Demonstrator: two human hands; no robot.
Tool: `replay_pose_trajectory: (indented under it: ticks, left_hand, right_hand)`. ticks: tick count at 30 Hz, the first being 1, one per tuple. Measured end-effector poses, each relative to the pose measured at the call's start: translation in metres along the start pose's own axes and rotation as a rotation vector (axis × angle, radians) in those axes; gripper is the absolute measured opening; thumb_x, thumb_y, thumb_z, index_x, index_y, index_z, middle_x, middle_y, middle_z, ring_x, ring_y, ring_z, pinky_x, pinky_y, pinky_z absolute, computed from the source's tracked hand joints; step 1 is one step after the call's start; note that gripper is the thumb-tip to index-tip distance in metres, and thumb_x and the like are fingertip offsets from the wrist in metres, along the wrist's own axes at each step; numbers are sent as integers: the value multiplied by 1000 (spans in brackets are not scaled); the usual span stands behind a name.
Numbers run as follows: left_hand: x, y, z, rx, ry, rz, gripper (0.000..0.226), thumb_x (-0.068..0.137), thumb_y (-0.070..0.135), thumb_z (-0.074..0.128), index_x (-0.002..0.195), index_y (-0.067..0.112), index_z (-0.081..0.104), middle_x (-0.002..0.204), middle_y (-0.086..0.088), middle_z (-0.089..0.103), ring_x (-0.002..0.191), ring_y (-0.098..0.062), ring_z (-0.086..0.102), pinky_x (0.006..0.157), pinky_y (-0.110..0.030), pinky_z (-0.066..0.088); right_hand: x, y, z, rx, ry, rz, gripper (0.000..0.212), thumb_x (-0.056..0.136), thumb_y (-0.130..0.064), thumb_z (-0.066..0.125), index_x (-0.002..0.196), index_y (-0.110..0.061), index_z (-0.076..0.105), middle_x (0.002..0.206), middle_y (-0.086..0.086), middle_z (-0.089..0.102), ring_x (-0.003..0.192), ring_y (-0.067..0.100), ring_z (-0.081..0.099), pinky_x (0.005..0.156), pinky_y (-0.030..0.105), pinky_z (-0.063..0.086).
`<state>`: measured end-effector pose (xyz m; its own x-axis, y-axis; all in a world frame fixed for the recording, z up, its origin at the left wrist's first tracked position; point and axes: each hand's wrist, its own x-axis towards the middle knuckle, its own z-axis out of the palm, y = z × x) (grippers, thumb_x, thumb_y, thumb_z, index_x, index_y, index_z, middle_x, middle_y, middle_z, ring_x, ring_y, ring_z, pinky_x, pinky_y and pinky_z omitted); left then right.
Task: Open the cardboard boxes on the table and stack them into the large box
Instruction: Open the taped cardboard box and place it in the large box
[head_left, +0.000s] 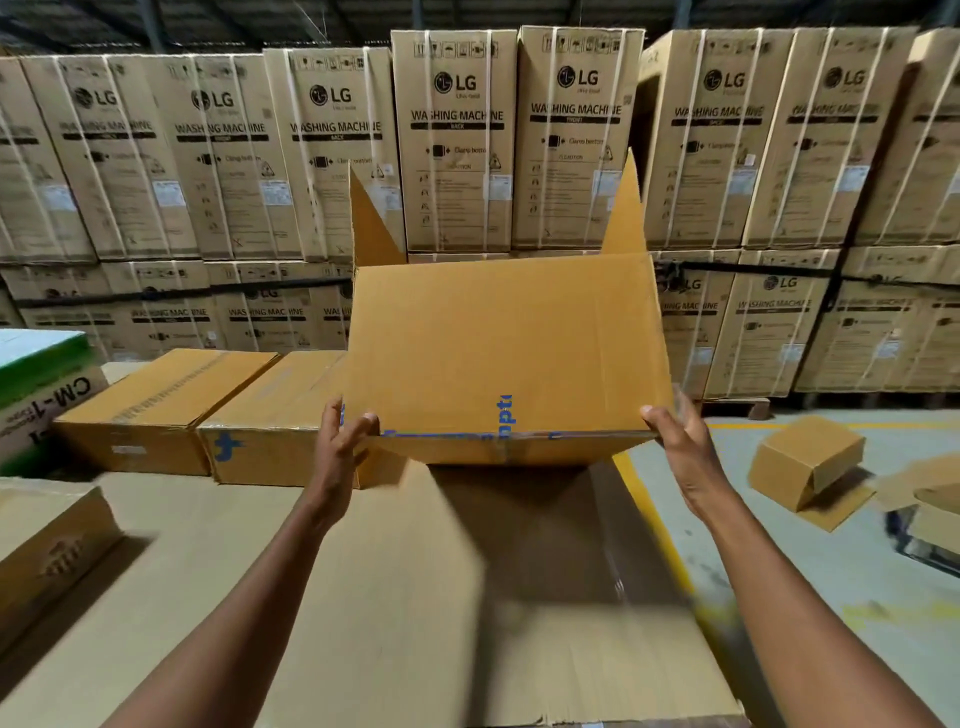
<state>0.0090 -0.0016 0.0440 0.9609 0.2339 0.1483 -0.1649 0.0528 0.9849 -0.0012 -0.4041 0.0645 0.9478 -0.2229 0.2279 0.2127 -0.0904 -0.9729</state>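
I hold an opened brown cardboard box up in front of me, above the table. Its flaps stick up at the far corners and blue tape runs along its lower edge. My left hand grips the box's lower left corner. My right hand grips its lower right corner. Two closed brown boxes lie side by side on the table behind: one at the left and one beside it, partly hidden by the held box. The table is covered with flat cardboard.
A green and white carton stands at the far left, and another brown box sits at the table's near left edge. An open small box lies on the floor at right. Stacked washing machine cartons form a wall behind.
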Motion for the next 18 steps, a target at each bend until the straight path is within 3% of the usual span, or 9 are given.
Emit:
replay_pose_trajectory:
  ticks: [2,4,6,8,14,18]
  left_hand:
    - [-6,-21,-7,82,-32,-12,65,75,35,65,136,29,45,120,-2,65,110,-26,61,88,-43,50]
    - [-10,-43,-14,161,-67,-53,63,73,30,67,134,31,50,125,-2,65,113,-32,62,88,-47,54]
    - [-21,-58,-17,243,-98,-136,64,66,27,69,128,28,55,120,-5,67,107,-32,64,80,-41,55]
    - [-33,-73,-22,309,-123,-256,53,73,27,65,125,20,59,118,-7,68,101,-25,63,71,-34,49]
    - [-67,-113,-35,345,-125,-418,59,71,58,67,124,34,58,120,2,66,111,-26,62,87,-43,49]
    - [-90,-132,-37,330,-123,-474,59,70,56,68,123,31,58,121,-1,66,113,-26,60,90,-43,49]
  right_hand:
    - [-11,21,1,-87,9,40,53,82,-36,62,132,-24,52,125,1,66,113,15,62,96,33,47]
    - [-20,45,3,-183,9,97,59,75,-34,61,132,-21,53,122,3,67,110,19,64,92,37,49]
    - [-31,67,4,-251,43,198,53,77,-32,69,127,-20,56,119,4,67,106,24,64,90,40,51]
    - [-43,86,5,-302,45,297,40,83,-27,74,119,-20,57,115,5,67,100,25,63,86,38,50]
    - [-84,155,5,-435,13,553,43,75,-32,80,111,-19,61,101,1,66,90,21,62,86,42,54]
    - [-106,175,3,-448,19,649,52,77,-30,78,120,-8,59,109,12,67,89,24,60,66,30,43]
